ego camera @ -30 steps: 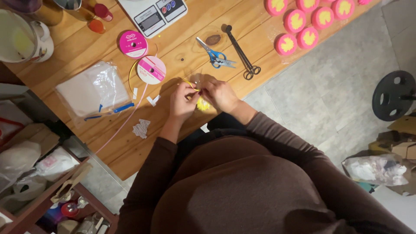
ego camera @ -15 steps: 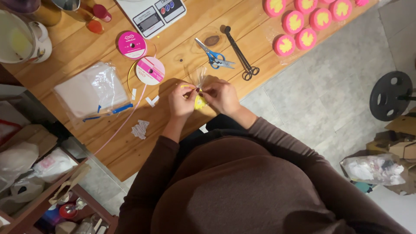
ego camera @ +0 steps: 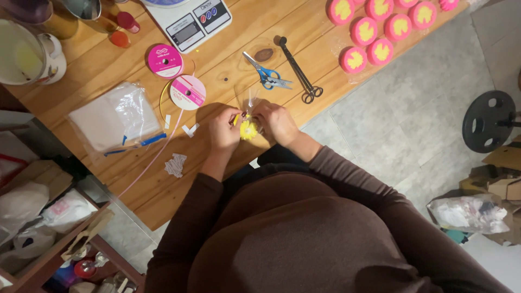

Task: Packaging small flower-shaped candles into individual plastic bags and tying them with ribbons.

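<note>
A small yellow flower-shaped piece (ego camera: 248, 130) inside a clear cellophane bag (ego camera: 251, 103) is held between the two hands at the near edge of the wooden surface (ego camera: 228, 70). The left hand (ego camera: 224, 130) is closed on the left side of the bag, its grip pinched together at the bag's neck, where a small dark red bit is seen just above the flower; what that bit is cannot be told. The right hand (ego camera: 277, 122) is closed on the right side of the bag, its fingers curled around the cellophane and touching it. The open top of the bag is seen sticking up between the two hands, towards the blue-handled scissors (ego camera: 267, 76), which lie just beyond it. Beside the scissors a long black scissor-like tool (ego camera: 298, 70) is laid. To the left of the hands two pink ribbon spools (ego camera: 177, 76) are placed close together, and a thin pink ribbon (ego camera: 154, 160) is run from them down over the surface edge. Further left a stack of clear bags (ego camera: 111, 119) is laid flat, with small white scraps (ego camera: 176, 164) near it. A kitchen scale (ego camera: 192, 21) is set at the far edge, and several round pink pieces with yellow centres (ego camera: 374, 30) are grouped at the upper right, well apart from the hands.
</note>
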